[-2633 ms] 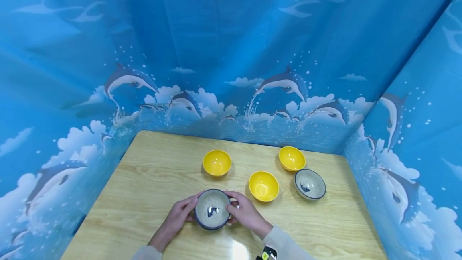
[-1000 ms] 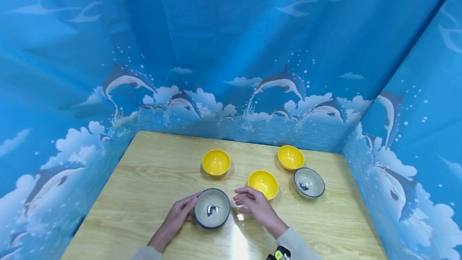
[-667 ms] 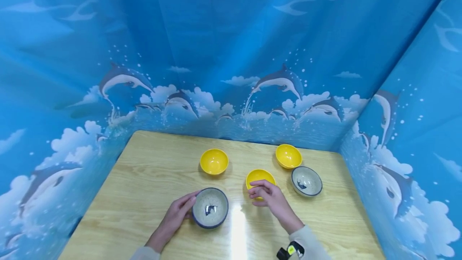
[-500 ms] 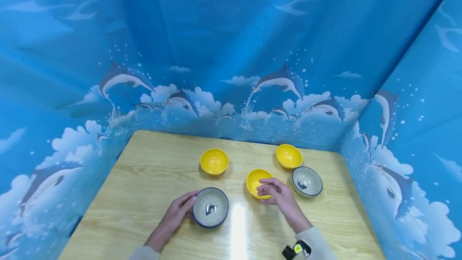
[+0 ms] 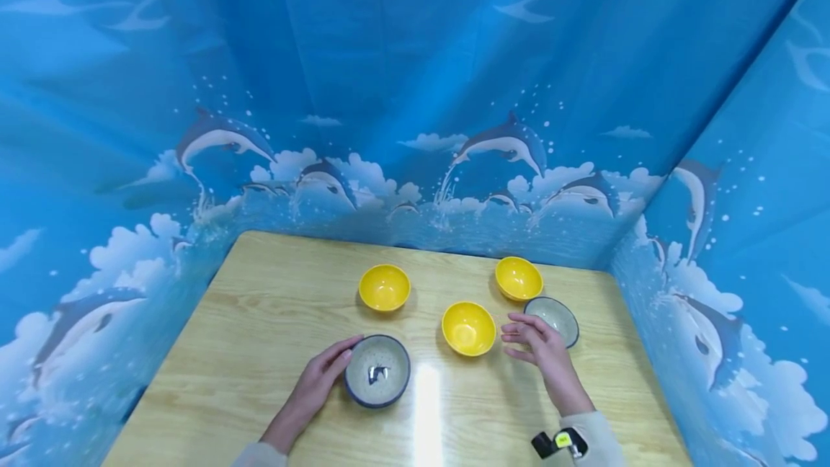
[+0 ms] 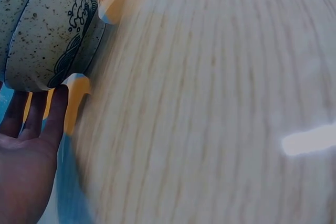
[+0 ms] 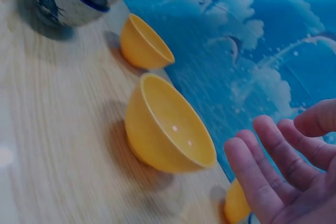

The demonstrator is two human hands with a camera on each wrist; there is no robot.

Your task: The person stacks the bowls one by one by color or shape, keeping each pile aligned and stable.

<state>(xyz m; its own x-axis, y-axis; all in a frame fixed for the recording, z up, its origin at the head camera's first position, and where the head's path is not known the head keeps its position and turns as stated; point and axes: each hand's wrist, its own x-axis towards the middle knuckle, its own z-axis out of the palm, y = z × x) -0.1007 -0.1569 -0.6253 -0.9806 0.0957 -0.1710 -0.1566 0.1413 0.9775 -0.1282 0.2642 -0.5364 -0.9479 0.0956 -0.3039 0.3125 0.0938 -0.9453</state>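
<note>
Two speckled grey bowls with blue rims appear nested at the table's near middle, a dark motif inside the upper one. My left hand rests against their left side; in the left wrist view its fingers look fairly straight, their tips hidden by the bowl. My right hand hovers with nothing in it, fingers spread and slightly bent. It lies right of a yellow bowl and partly covers another grey bowl. The right wrist view shows the hand apart from that yellow bowl.
Another yellow bowl stands behind the nested bowls. A further yellow bowl sits at the back right, close to the single grey bowl. The wooden table meets a blue dolphin-printed curtain at its back and sides.
My right hand has let go of the grey bowls and moved right, passing over the near yellow bowl to the single grey bowl. My left hand has stayed beside the nested bowls.
</note>
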